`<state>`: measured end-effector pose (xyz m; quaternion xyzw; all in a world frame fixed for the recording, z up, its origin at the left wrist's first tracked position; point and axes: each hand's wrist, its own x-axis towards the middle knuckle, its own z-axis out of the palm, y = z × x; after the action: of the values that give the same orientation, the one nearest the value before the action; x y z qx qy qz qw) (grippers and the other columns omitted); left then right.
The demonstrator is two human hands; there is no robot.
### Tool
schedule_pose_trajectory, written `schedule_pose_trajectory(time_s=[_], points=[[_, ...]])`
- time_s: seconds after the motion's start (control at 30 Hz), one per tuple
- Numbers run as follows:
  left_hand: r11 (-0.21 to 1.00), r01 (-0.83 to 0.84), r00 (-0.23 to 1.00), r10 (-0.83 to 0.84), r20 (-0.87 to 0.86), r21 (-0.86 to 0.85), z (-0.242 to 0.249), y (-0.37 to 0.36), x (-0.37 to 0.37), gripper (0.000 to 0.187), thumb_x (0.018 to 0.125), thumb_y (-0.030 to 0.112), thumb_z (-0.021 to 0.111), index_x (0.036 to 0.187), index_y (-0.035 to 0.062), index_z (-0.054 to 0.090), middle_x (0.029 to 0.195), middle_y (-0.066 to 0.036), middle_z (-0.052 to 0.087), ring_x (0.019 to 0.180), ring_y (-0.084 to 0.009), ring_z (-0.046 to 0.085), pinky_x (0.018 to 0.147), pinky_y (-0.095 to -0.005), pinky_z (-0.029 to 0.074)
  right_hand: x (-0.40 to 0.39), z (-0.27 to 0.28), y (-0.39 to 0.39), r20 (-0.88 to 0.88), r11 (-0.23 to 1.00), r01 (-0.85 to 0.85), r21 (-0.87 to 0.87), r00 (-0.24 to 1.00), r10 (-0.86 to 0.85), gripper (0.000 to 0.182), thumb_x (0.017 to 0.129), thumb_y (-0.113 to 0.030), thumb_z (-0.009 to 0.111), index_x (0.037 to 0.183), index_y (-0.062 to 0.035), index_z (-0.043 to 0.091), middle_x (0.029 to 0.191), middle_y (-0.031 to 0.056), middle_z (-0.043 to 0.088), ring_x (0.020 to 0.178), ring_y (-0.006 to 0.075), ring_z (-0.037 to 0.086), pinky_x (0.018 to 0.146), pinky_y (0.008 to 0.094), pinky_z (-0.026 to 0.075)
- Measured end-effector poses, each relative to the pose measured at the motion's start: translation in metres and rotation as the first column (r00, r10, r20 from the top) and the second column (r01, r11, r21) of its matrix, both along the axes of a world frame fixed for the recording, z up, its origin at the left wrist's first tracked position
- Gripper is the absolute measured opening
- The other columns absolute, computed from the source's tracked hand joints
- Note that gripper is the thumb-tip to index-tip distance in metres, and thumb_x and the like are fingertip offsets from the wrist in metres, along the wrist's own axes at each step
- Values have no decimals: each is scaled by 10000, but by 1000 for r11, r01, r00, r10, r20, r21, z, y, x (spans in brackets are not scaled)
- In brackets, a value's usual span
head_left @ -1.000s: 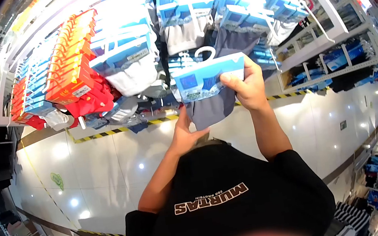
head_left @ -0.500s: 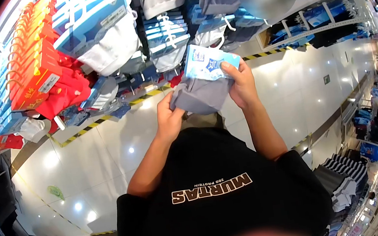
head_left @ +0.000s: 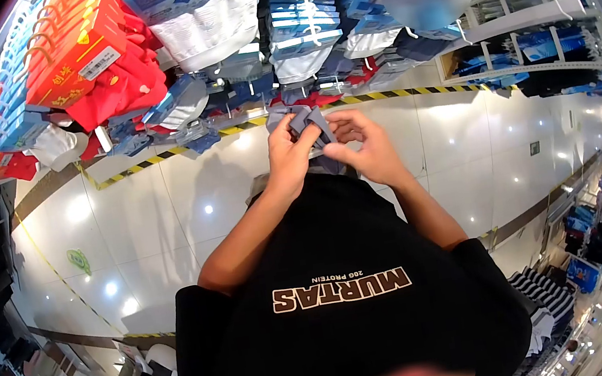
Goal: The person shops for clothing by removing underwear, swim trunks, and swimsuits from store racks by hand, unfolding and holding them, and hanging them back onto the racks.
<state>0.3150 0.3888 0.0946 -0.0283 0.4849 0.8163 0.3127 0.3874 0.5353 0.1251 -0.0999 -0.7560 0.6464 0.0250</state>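
Grey folded underpants (head_left: 310,118) are in front of my body at waist height, with their fabric creased and bunched. My left hand (head_left: 291,160) is closed on them, its thumb lying across the cloth. On the other side my right hand (head_left: 369,148) has its fingers curled at the garment's edge, with the thumb low against it. Part of the grey cloth hangs below the fingers. The blue card of the package does not show clearly now; hands and fabric hide much of it.
Ahead, a rack carries white underwear on blue cards (head_left: 211,26) and red packs (head_left: 76,62) on hooks. Yellow-black tape (head_left: 157,161) edges the tiled floor (head_left: 235,163). Another rack (head_left: 522,50) stands right; striped clothes (head_left: 554,294) lie behind at lower right.
The underpants have been turned and bunched, so the blue card front has gone from sight. Both hands have come closer together, my right hand moving left and down. The view has shifted slightly.
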Motion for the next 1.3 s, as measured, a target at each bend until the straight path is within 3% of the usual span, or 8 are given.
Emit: schedule_pose_trajectory(time_s=[0.37, 0.6, 0.7, 0.8, 0.9, 1.1, 1.23, 1.3], points=[[996, 60, 998, -62, -25, -68, -8, -26, -3, 207, 917, 81, 634, 1104, 3, 596, 998, -40, 654, 903, -89, 599, 841, -254, 466, -24, -13, -4, 35, 978, 74, -197, 997, -68, 202, 937, -44, 586, 1110, 50, 637, 899, 26, 666, 782, 65, 590, 697, 219, 485], [997, 68, 997, -68, 28, -22, -17, -21, -5, 232, 963, 145, 585, 1133, -12, 599, 1019, -51, 653, 922, -102, 615, 802, -264, 504, -12, -15, -10, 121, 996, -86, -25, 989, 88, 570, 813, -164, 783, 1290, 27, 535, 971, 74, 641, 873, 113, 609, 726, 273, 504], [991, 132, 986, -134, 94, 32, -8, -25, -6, 259, 977, 178, 568, 1142, -16, 612, 1008, -50, 653, 912, -106, 626, 777, -272, 532, -10, -17, -15, -21, 999, -29, -18, 999, 28, 554, 831, -157, 761, 1297, 33, 530, 997, 85, 641, 884, 115, 609, 736, 278, 506], [976, 206, 977, -209, 44, 76, -13, -27, -7, 228, 997, 167, 530, 1111, -8, 619, 969, -39, 651, 883, -105, 631, 773, -277, 541, -3, -39, -9, -8, 1000, 12, 29, 1000, -11, 514, 869, -131, 711, 1313, 40, 517, 945, 50, 640, 871, 108, 605, 744, 267, 500], [969, 246, 969, -246, -3, -3, -27, -29, -7, 171, 1000, 140, 509, 1074, 7, 587, 978, -45, 630, 876, -128, 622, 773, -281, 516, -1, -39, -13, 166, 979, 85, -188, 985, -54, 376, 911, -93, 639, 1246, 52, 547, 880, 7, 625, 811, 80, 589, 718, 239, 486], [990, 66, 980, -88, 177, 127, -18, -25, -5, 126, 999, 154, 507, 965, 47, 564, 928, -9, 606, 840, -101, 599, 768, -272, 501, -8, -39, -9, 111, 948, 201, -248, 978, -179, 173, 935, -65, 596, 1083, 25, 591, 852, -10, 615, 739, 40, 549, 652, 213, 455], [987, 128, 988, -136, 71, 101, -20, -27, -3, 118, 981, 114, 536, 1041, 22, 579, 966, -28, 635, 859, -96, 608, 782, -262, 502, -13, -15, -19, 121, 957, 101, -274, 990, -70, 255, 896, -96, 662, 1108, 22, 583, 869, 7, 634, 754, 44, 566, 658, 213, 460], [980, 197, 978, -198, -66, -16, -27, -27, -4, 140, 970, 85, 549, 1085, 11, 582, 987, -40, 649, 871, -95, 615, 788, -256, 502, -12, -25, -25, 49, 992, 69, -104, 997, -64, 291, 878, -100, 682, 1119, 24, 576, 884, 18, 640, 764, 50, 571, 666, 212, 463]])
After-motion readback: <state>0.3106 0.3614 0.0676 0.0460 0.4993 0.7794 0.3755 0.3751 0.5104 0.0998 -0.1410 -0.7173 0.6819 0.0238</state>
